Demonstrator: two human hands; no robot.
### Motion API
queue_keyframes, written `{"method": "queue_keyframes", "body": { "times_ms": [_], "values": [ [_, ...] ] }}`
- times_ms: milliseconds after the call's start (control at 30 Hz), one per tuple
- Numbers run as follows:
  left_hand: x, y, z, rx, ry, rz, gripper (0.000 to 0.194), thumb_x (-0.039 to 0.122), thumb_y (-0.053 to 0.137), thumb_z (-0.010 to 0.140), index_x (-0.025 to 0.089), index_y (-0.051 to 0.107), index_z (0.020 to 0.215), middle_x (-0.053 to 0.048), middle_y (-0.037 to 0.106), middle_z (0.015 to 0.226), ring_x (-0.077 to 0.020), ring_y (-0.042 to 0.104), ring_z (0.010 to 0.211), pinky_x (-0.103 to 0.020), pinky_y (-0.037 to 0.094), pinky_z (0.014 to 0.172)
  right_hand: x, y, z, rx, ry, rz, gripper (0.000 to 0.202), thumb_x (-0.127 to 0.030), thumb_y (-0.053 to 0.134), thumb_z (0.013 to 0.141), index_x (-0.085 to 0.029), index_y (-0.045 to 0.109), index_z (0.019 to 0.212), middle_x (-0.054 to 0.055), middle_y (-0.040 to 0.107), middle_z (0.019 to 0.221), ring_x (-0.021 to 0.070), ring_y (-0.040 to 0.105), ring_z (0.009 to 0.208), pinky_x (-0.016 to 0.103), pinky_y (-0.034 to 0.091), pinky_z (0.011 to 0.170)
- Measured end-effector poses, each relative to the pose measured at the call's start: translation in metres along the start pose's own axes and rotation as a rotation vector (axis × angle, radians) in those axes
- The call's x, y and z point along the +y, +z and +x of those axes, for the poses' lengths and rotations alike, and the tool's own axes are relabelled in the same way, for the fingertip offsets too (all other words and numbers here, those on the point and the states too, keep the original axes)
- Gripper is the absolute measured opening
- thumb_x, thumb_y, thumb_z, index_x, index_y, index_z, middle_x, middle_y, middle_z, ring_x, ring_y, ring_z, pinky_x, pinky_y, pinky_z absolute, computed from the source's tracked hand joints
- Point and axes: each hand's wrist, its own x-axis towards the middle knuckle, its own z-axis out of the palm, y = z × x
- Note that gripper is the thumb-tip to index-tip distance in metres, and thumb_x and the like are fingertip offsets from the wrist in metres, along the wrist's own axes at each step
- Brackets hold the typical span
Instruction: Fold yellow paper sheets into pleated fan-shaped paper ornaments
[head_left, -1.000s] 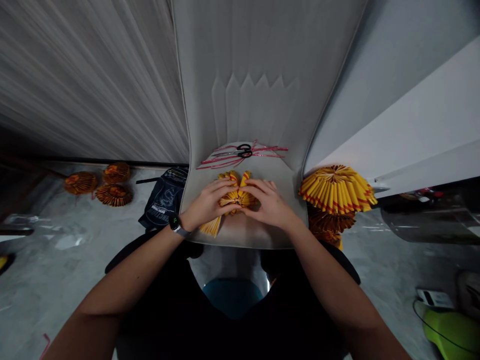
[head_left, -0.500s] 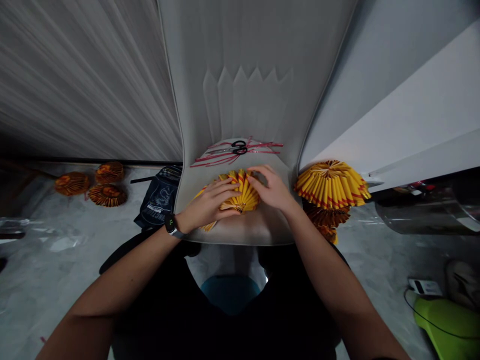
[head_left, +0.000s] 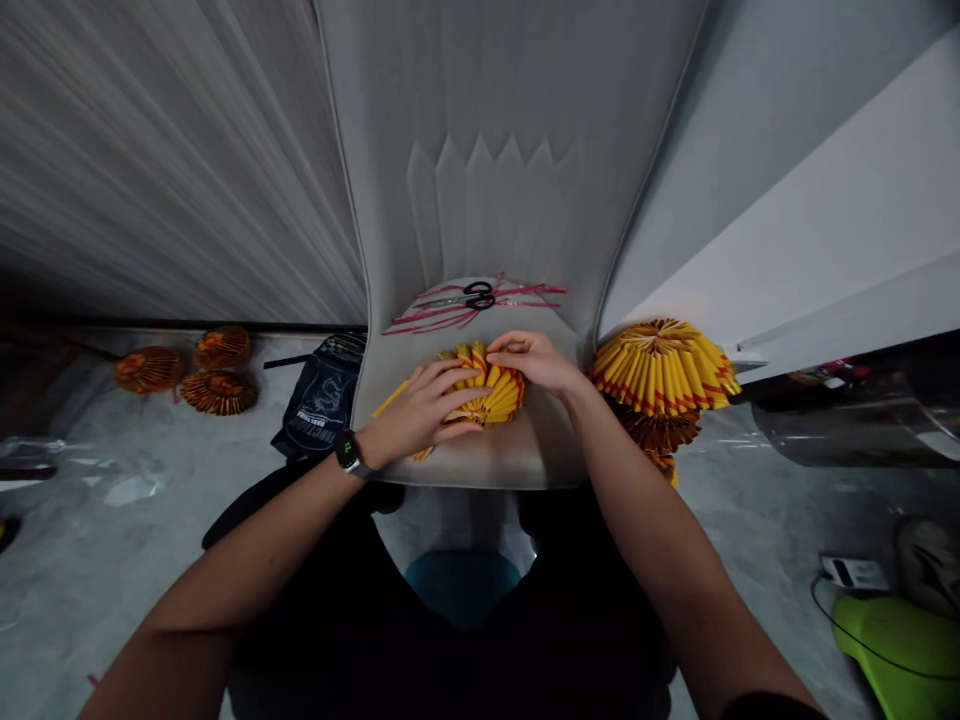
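On the seat of a grey chair [head_left: 544, 440] lies a yellow pleated paper fan [head_left: 495, 402] with red bands, its folds spread in a rounded shape. My left hand [head_left: 424, 408] wraps over its left part, fingers across the pleats and thumb near the lower edge. At the upper right edge, my right hand [head_left: 532, 360] pinches a fold between thumb and fingers. Yellow strips of paper stick out to the left from beneath my left hand. Behind the fan lie black-handled scissors [head_left: 478, 295] on several pink plastic strings [head_left: 427, 321].
Stacked pleated paper rosettes [head_left: 660, 370] stand on the floor to the right of the chair. More orange-brown rosettes [head_left: 219, 391] lie at the left, beside a dark printed bag [head_left: 322, 400]. A green plastic object [head_left: 900, 640] with a cable sits at lower right.
My right hand has shifted slightly left over the fan, its fingers closing from a spread curve into a pinch on the folds. My left hand has stayed nearly in place.
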Motion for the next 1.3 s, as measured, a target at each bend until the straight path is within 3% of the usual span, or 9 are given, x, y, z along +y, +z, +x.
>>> {"method": "queue_keyframes", "body": {
  "times_ms": [167,367,533,733,933,1067,1200,1300],
  "values": [
    [0.0,-0.001,0.0,0.007,-0.027,-0.024,0.045,0.048,0.064,0.094,0.024,0.06,0.132,-0.011,0.061,0.138,-0.029,0.053,0.131,-0.049,0.044,0.109,0.004,0.004,0.004,0.119,0.014,-0.055,0.025,-0.029,0.076,0.064,-0.019,0.072,0.086,-0.003,0.066,0.065,0.011,0.057,0.054,0.022,0.043,0.051],
    [0.002,-0.003,0.002,0.003,-0.075,-0.041,0.043,0.052,0.062,0.094,0.02,0.061,0.122,-0.014,0.061,0.14,-0.0306,0.049,0.138,-0.049,0.042,0.109,0.012,0.005,0.009,0.117,-0.009,-0.133,0.021,-0.031,0.073,0.066,-0.017,0.072,0.082,-0.002,0.066,0.064,0.0112,0.057,0.054,0.021,0.042,0.05],
    [0.004,-0.003,0.003,-0.008,-0.088,-0.025,0.044,0.053,0.062,0.093,0.021,0.062,0.123,-0.011,0.067,0.127,-0.0291,0.056,0.124,-0.047,0.042,0.105,0.014,0.009,0.011,0.196,-0.028,-0.181,0.023,-0.028,0.069,0.065,-0.017,0.073,0.084,-0.002,0.065,0.063,0.0108,0.054,0.052,0.021,0.04,0.048],
    [0.007,-0.001,0.0,0.015,-0.124,0.029,0.043,0.054,0.065,0.091,0.022,0.065,0.12,-0.01,0.067,0.115,-0.0301,0.054,0.113,-0.047,0.044,0.098,0.008,0.014,0.006,0.241,-0.085,-0.182,0.021,-0.029,0.063,0.068,-0.018,0.073,0.082,0.002,0.071,0.076,0.0126,0.059,0.061,0.023,0.045,0.056],
    [0.007,0.0,0.001,0.028,-0.068,-0.056,0.032,0.051,0.064,0.093,0.021,0.064,0.105,-0.009,0.068,0.115,-0.0277,0.056,0.122,-0.056,0.033,0.118,0.0,0.013,0.004,0.198,-0.222,-0.282,0.023,-0.03,0.063,0.073,-0.018,0.077,0.087,0.004,0.076,0.088,0.0153,0.064,0.072,0.025,0.048,0.065],
    [0.01,0.001,0.003,0.019,-0.08,-0.09,0.035,0.051,0.062,0.094,0.019,0.062,0.108,-0.01,0.069,0.11,-0.0263,0.062,0.113,-0.056,0.036,0.12,0.004,0.013,0.009,0.142,-0.14,-0.294,0.021,-0.026,0.062,0.073,-0.017,0.077,0.085,0.002,0.074,0.079,0.0131,0.06,0.065,0.024,0.046,0.061],
    [0.01,0.003,0.003,0.003,-0.078,-0.037,0.04,0.051,0.06,0.095,0.019,0.061,0.12,-0.01,0.067,0.106,-0.0268,0.063,0.108,-0.055,0.039,0.117,0.009,0.015,0.012,0.176,-0.007,-0.292,0.021,-0.019,0.062,0.069,-0.017,0.074,0.085,0.001,0.071,0.074,0.0122,0.057,0.059,0.023,0.044,0.054],
    [0.01,0.003,0.004,-0.021,-0.046,-0.023,0.035,0.049,0.058,0.097,0.02,0.064,0.116,-0.009,0.067,0.106,-0.0256,0.063,0.107,-0.051,0.042,0.115,0.007,0.015,0.01,0.215,0.03,-0.394,0.02,-0.017,0.062,0.069,-0.017,0.074,0.085,0.001,0.068,0.07,0.0122,0.055,0.057,0.023,0.041,0.053]
  ]
}}
